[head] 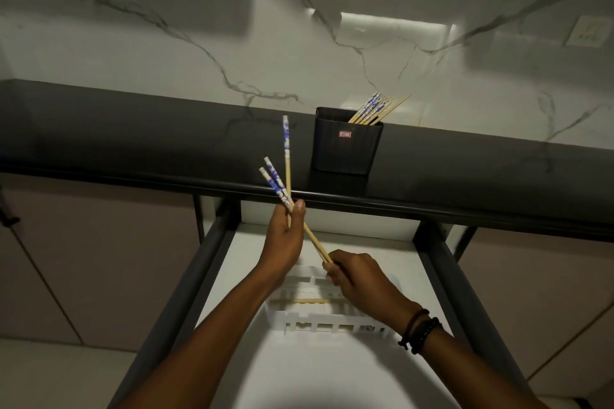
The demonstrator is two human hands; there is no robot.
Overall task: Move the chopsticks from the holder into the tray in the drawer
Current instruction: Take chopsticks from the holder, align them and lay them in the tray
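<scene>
A dim kitchen with a marble-veined wall, and at the bottom of the frame a pulled-out drawer (332, 375) with a pale floor. Just above centre-bottom sits a white slotted tray (309, 319) in the drawer, with at least one chopstick (307, 301) already lying across it. Over the tray, the right hand (358, 282) pinches the plain tips of two chopsticks. Up and left of it, the left hand (285, 236) is closed around a fan of three blue-patterned chopsticks (286, 156), which splay out unevenly. Farther back, on the dark countertop (133, 129), the black holder (347, 143) keeps a remaining bunch (375, 108) leaning to the right. I'd say the risk is the splayed sticks: pulling two free could loosen the third, letting it drop outside the tray onto the drawer floor.
</scene>
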